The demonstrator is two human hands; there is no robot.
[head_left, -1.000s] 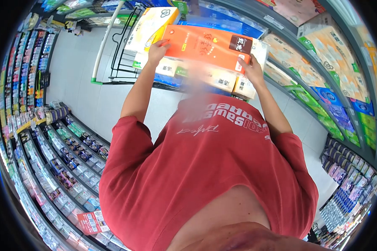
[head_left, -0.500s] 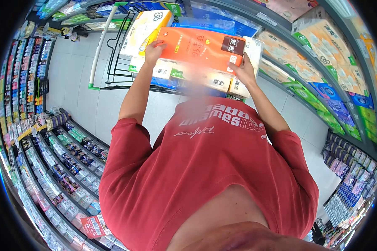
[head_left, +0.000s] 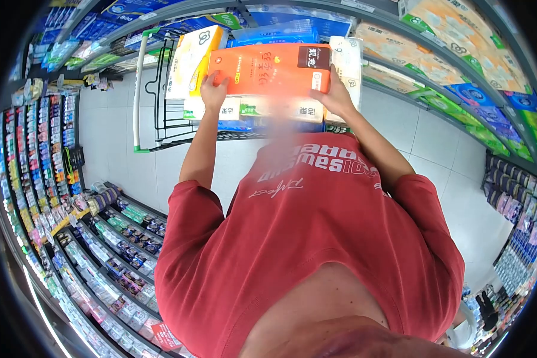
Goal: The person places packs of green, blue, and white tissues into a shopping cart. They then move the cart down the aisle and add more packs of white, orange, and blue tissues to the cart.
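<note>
My left hand (head_left: pixel 214 92) holds the near left corner of a flat orange pack (head_left: pixel 262 70) with a dark brown label at its right end. At the other end my right hand (head_left: pixel 335 97) grips it, thumb on top and fingers along the right side. The pack lies level over other packs in a shopping cart (head_left: pixel 138 95). Left of it is a white and yellow tissue pack (head_left: pixel 188 62); to its right stands a white pack (head_left: pixel 347 65). Blue packaging (head_left: pixel 274 34) shows behind it. White tissue packs (head_left: pixel 227 109) show beneath its near edge.
Shelves with stacked tissue packs (head_left: pixel 394 48) curve along the back and right. Racks of small hanging goods (head_left: pixel 110 238) stand on the left. Pale tiled floor (head_left: pixel 423 134) runs between them. Another person (head_left: pixel 462 327) is partly visible at the lower right.
The orange pack has moved left relative to the cart and now lies more level, with both hands still on it. More of the white pack on the right shows. The view has shifted slightly.
</note>
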